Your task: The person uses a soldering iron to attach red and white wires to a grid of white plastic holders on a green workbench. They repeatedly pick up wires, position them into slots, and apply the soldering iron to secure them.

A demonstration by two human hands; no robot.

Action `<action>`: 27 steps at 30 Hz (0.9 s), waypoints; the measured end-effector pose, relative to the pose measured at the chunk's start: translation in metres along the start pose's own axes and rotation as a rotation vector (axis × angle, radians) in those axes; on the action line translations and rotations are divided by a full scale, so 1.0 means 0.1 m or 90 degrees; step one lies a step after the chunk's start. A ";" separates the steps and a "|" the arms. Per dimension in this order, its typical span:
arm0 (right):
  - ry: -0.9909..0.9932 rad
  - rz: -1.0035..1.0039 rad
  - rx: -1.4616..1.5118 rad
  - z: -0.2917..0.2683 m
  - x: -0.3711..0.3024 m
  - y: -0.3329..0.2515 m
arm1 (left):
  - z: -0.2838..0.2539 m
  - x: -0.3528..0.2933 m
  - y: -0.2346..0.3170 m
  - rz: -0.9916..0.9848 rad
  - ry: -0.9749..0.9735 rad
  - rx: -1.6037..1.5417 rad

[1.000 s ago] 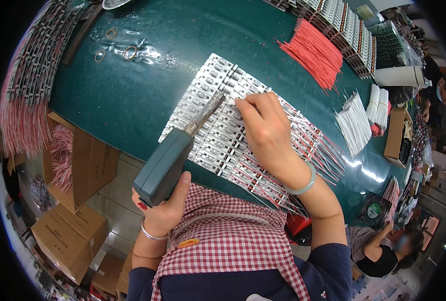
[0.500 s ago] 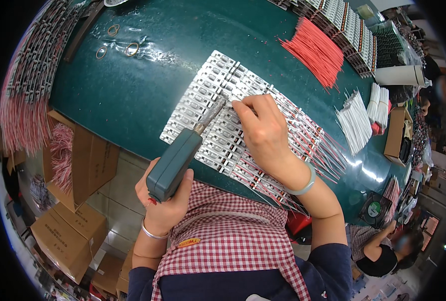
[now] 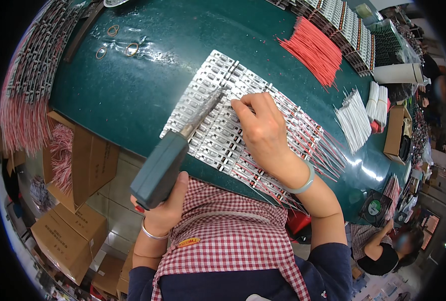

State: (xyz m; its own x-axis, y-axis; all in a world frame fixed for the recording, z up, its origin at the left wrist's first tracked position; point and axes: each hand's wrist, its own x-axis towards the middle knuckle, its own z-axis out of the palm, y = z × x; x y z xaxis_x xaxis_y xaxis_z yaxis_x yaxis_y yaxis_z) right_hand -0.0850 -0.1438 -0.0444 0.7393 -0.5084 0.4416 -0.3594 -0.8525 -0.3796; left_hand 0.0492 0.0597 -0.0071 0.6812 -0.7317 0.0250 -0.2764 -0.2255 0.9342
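In my left hand (image 3: 165, 209) is a dark green soldering gun (image 3: 158, 169), the fingers wrapped round its handle. Its silver metal shaft slants up and right over a slab of white modules (image 3: 186, 111), set in close rows on the table. The tip ends close to the fingertips of my right hand (image 3: 264, 131). That hand is closed in a pinch above the middle of the rows; what it pinches is too small to make out. Red and white wires (image 3: 328, 150) trail from the modules on the right side, partly under my right wrist.
A pile of red wires (image 3: 315, 52) and bundles of white wires (image 3: 353, 123) lie to the right on the green table (image 3: 112, 85). Stacked modules (image 3: 343, 30) stand far right. Rubber bands (image 3: 132, 49) lie far left. Cardboard boxes (image 3: 70, 238) fill the floor at left. Another person (image 3: 383, 251) sits at lower right.
The soldering gun has shifted down and left at its body, with its tip a little higher and farther from the right fingertips. My right hand has barely moved.
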 end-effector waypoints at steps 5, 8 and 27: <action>-0.004 0.003 -0.006 -0.01 0.00 -0.01 | -0.03 0.02 0.03 -0.062 0.032 -0.141; 0.015 -0.002 0.002 -0.01 -0.01 -0.03 | -0.06 -0.02 0.03 -0.026 0.005 -0.032; 0.010 0.008 0.018 0.02 -0.10 -0.12 | -0.02 0.04 0.01 0.061 -0.049 0.035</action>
State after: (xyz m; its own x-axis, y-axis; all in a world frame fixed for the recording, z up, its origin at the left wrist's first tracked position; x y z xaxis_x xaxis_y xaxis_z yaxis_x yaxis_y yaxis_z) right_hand -0.0870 -0.1287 -0.0455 0.7256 -0.5216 0.4488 -0.3527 -0.8420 -0.4083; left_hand 0.0527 0.0580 -0.0052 0.5961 -0.7986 0.0836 -0.3761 -0.1857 0.9078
